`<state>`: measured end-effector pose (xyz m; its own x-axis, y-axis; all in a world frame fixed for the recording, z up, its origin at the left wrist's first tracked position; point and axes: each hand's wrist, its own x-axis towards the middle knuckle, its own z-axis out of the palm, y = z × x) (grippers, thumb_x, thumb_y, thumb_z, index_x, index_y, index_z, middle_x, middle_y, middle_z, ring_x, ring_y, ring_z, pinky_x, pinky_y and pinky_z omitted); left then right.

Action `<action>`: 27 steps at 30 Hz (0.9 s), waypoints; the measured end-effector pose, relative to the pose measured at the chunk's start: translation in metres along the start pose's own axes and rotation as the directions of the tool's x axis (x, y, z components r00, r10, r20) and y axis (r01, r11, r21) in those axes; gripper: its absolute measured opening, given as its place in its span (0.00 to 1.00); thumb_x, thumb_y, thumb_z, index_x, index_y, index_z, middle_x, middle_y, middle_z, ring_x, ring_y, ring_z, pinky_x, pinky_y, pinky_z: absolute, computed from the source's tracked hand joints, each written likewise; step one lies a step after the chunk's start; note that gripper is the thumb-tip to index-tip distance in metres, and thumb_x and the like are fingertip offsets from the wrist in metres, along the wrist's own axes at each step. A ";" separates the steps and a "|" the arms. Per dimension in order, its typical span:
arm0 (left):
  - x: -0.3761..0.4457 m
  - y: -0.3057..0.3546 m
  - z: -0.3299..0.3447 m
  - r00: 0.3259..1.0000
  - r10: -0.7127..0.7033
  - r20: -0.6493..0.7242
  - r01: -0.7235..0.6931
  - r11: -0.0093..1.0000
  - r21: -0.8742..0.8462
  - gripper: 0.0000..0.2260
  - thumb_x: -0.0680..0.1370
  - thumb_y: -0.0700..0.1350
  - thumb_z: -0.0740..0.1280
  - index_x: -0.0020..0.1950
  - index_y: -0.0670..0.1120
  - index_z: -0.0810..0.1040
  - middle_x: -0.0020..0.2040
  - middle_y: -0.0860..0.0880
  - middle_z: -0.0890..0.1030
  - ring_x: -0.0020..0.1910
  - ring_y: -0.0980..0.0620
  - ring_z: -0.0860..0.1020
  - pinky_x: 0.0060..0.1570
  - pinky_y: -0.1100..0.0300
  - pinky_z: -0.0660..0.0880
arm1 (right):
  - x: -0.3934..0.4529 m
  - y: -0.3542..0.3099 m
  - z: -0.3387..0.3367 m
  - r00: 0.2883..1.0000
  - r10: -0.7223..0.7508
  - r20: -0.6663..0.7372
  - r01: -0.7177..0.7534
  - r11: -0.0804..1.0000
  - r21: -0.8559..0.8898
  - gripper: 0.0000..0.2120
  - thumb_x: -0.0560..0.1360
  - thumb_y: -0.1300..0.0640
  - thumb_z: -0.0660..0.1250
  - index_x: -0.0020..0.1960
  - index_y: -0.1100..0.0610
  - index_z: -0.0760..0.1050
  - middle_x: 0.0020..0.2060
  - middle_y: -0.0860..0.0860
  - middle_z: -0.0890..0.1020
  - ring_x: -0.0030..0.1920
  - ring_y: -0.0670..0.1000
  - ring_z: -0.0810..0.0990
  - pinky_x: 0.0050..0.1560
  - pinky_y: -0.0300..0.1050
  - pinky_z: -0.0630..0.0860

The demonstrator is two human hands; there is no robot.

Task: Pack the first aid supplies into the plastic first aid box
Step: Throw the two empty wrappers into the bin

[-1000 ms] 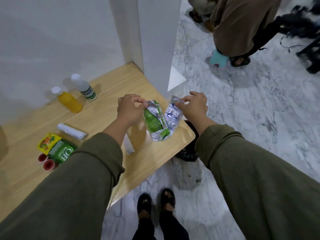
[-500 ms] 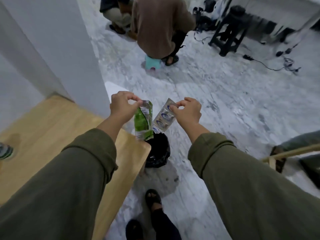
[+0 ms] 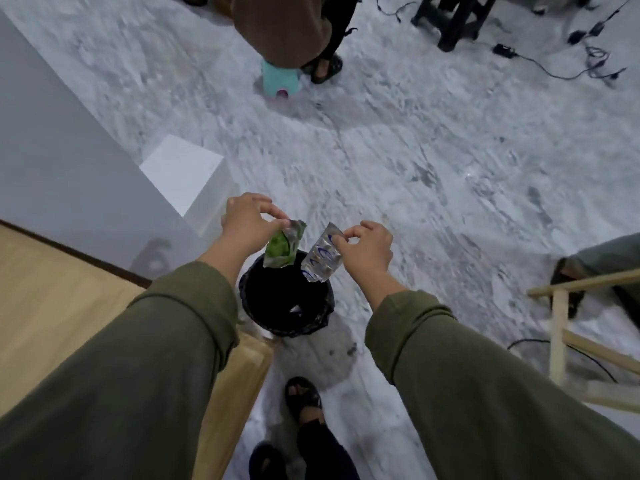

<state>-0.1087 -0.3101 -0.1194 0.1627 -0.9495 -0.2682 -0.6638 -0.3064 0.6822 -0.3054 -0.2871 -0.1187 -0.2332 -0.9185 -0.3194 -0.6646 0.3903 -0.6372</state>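
Two foil strips are hanging from your fingers: your left hand (image 3: pixel 247 220) is pinching the top of a green strip (image 3: pixel 282 244), and your right hand (image 3: pixel 365 249) is pinching the top corner of a silver strip with blue print (image 3: pixel 321 254). Both hands are closed narrowly, thumb against fingertips, and the strips are dangling side by side, close but apart, right above the open mouth of a black bin (image 3: pixel 320 306) that is sitting on the marble floor (image 3: pixel 450 168) just off the corner of the wooden table (image 3: pixel 52 306). They are looking like pill strips, though the print is too blurred to read. A small pale scrap is lying down inside the bin. Beyond the bin a white box (image 3: pixel 183 168) is standing against the grey wall, and another person is crouching on a teal stool (image 3: pixel 280 79) farther back. No first aid box is showing anywhere in view, so you are standing away from it, and I cannot tell how much is packed. My judgement: you are sorting out supplies over the bin, not packing, and the packing is mostly waiting for you back at the table.
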 end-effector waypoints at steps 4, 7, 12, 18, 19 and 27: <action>0.015 -0.015 0.020 0.999 -0.033 0.030 0.030 0.994 0.102 0.02 0.69 0.53 0.74 0.39 0.57 0.83 0.62 0.54 0.76 0.68 0.49 0.65 0.65 0.49 0.65 | 0.015 0.016 0.027 0.999 0.026 0.030 -0.026 1.000 -0.005 0.07 0.73 0.50 0.70 0.43 0.54 0.81 0.65 0.52 0.71 0.70 0.54 0.63 0.65 0.54 0.63; 0.023 -0.022 0.030 0.989 -0.093 0.118 0.060 0.964 0.258 0.07 0.71 0.54 0.73 0.47 0.56 0.83 0.66 0.52 0.75 0.69 0.47 0.64 0.63 0.54 0.65 | 0.022 0.024 0.043 0.987 0.059 0.152 -0.059 0.998 -0.007 0.08 0.72 0.49 0.70 0.47 0.52 0.81 0.68 0.52 0.68 0.72 0.54 0.59 0.68 0.56 0.63; 0.029 -0.041 0.041 0.959 -0.138 0.248 0.046 0.937 0.345 0.25 0.71 0.56 0.71 0.66 0.52 0.73 0.71 0.46 0.71 0.71 0.43 0.66 0.69 0.52 0.60 | 0.030 0.031 0.064 0.942 0.041 0.333 -0.037 0.999 -0.017 0.26 0.72 0.44 0.69 0.67 0.48 0.70 0.75 0.53 0.58 0.76 0.55 0.54 0.73 0.60 0.58; 0.022 -0.045 0.025 0.969 -0.099 0.225 0.039 0.966 0.256 0.41 0.68 0.53 0.75 0.76 0.55 0.56 0.76 0.47 0.62 0.74 0.44 0.61 0.70 0.47 0.63 | 0.036 0.012 0.055 0.939 -0.037 0.341 0.048 0.998 -0.026 0.33 0.72 0.42 0.68 0.73 0.46 0.61 0.76 0.52 0.58 0.76 0.54 0.53 0.73 0.60 0.57; 0.018 -0.041 0.019 0.972 -0.089 0.219 0.034 0.969 0.246 0.43 0.68 0.53 0.75 0.76 0.55 0.54 0.76 0.47 0.61 0.75 0.45 0.60 0.71 0.47 0.63 | 0.035 0.006 0.050 0.940 -0.052 0.338 0.068 0.997 -0.035 0.33 0.71 0.42 0.69 0.73 0.46 0.61 0.76 0.52 0.58 0.76 0.54 0.53 0.73 0.60 0.57; -0.028 0.000 -0.063 0.995 -0.057 0.079 0.037 0.970 0.240 0.46 0.67 0.54 0.76 0.77 0.54 0.51 0.77 0.47 0.58 0.76 0.45 0.57 0.71 0.45 0.61 | 0.001 -0.068 0.002 0.929 -0.204 0.309 0.224 0.974 -0.030 0.33 0.72 0.44 0.69 0.73 0.47 0.60 0.76 0.53 0.57 0.76 0.54 0.54 0.74 0.60 0.56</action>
<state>-0.0675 -0.2877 -0.0685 0.1424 -0.9223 -0.3594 -0.8129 -0.3161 0.4891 -0.2594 -0.3142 -0.0771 0.1389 -0.9130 -0.3835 -0.7209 0.1723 -0.6713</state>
